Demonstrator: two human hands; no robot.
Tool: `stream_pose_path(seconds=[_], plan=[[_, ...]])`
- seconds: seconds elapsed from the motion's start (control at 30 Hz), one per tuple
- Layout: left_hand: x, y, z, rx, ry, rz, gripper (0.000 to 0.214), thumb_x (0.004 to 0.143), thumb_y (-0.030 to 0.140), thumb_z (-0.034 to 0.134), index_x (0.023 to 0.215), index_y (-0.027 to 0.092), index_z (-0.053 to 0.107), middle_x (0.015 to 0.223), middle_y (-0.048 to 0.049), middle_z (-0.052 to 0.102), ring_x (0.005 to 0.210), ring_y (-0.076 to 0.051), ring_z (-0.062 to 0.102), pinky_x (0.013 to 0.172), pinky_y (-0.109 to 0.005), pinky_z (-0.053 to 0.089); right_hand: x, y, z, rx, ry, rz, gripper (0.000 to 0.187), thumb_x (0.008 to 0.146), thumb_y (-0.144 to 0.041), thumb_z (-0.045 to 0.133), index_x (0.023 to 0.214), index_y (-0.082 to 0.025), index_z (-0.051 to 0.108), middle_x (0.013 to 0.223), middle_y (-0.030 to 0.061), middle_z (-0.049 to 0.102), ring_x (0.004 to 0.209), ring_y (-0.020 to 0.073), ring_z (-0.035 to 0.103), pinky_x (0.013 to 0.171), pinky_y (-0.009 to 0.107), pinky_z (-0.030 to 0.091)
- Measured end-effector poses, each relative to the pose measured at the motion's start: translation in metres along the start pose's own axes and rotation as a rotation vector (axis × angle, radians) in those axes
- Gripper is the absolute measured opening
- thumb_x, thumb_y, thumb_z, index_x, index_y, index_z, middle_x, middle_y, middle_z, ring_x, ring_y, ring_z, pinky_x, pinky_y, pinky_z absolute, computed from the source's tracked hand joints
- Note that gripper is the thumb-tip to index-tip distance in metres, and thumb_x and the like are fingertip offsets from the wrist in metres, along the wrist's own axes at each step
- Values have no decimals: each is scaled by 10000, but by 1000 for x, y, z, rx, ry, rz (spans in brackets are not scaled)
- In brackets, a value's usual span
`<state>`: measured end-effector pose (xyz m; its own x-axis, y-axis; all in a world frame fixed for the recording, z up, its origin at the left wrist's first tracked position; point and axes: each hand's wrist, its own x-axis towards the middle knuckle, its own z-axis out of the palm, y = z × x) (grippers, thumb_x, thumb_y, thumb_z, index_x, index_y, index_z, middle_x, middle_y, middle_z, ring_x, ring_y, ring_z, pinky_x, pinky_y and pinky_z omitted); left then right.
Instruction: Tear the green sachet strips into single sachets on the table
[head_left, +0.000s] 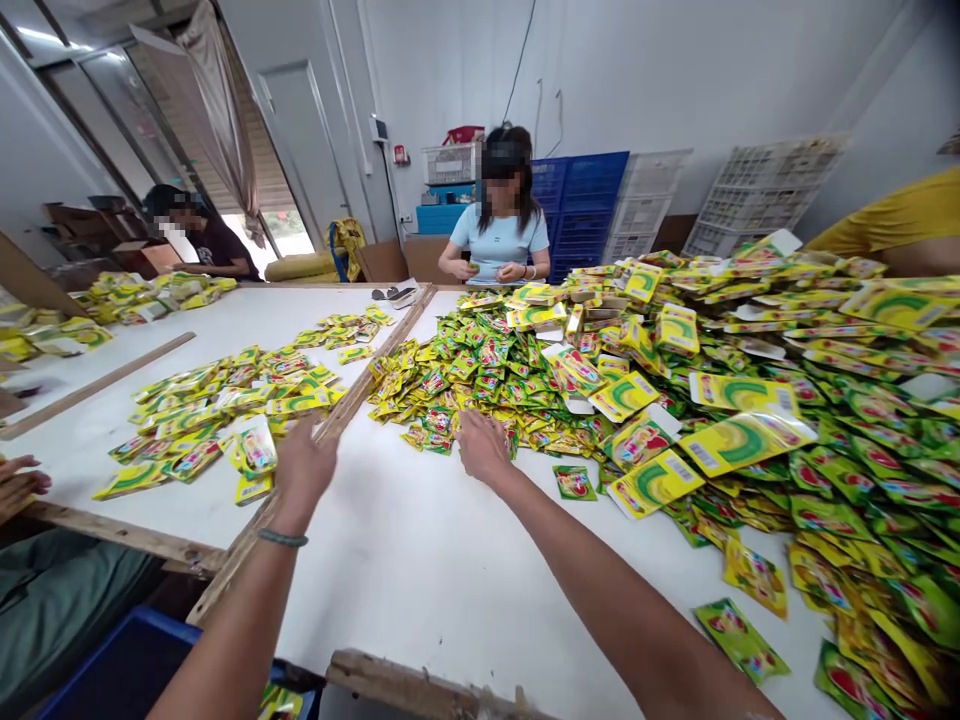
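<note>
The sachet pile [457, 365] lies against the right hand [482, 446], toward the table's [420, 560] far edge, the left hand [306, 465] farther off by the left edge; whether either pinches anything I cannot tell.

Shiny grn/ylw sachets [457, 362], heaped loose on wht tabletop [420, 560], ylw cartons [296, 403], piled L of wood strip [351, 403]

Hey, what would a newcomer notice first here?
Probably the big heap of yellow boxes and green sachets across the right side of the table. Then the right hand at its near-left edge, and the left hand by the wooden strip, beside a smaller pile of yellow boxes.
</note>
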<state>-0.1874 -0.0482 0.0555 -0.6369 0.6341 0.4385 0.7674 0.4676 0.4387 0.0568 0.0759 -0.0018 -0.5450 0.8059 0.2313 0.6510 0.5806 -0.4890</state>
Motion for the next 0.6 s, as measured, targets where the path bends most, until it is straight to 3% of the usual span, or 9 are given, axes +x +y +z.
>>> stream_pose_path(seconds=[0.07,0.17,0.27,0.33,0.47,0.6], plan=[[-10,14,20,-23,-163,36,356,828,355,464,1075,161,630,1097,-124,648,1019,-276,583,872,-373,443,7,-2,15,-112,-82,-31,330,881,-223,401,1177,-194,543,1319,131,498,1248,269,396,1042,554,124],[-17,37,54,13,-285,16,360,851,375,417,1048,166,635,1008,-126,666,950,-270,604,812,-360,453,-8,-1,26,-209,-116,-182,358,843,-109,384,1135,-226,555,1246,100,554,1160,230,471,1038,554,53],[-14,55,83,93,-347,8,429,810,424,483,1100,126,588,1062,-184,617,1018,-313,560,807,-372,432,-35,2,22,-284,-106,-293,410,766,-21,389,1069,-227,573,1095,70,617,1024,197,535,1035,514,71],[-14,63,98,106,-411,16,453,756,421,564,1087,111,579,1100,-213,588,1045,-333,537,795,-365,422,-51,6,15,-322,-107,-323,368,758,-23,393,1006,-210,590,992,68,633,944,195,550,1009,477,152],[-32,71,110,37,-553,59,380,683,364,659,996,161,587,946,-140,649,902,-288,597,693,-314,415,-79,25,2,-313,-69,-277,343,763,-23,386,982,-184,594,955,89,628,930,206,537,880,379,301],[-60,72,104,-40,-623,102,399,693,365,650,1047,214,545,770,-31,656,732,-206,613,578,-257,380,-103,49,-13,-102,31,-118,361,733,-51,415,1040,-159,571,997,99,620,961,220,523,835,346,373]])
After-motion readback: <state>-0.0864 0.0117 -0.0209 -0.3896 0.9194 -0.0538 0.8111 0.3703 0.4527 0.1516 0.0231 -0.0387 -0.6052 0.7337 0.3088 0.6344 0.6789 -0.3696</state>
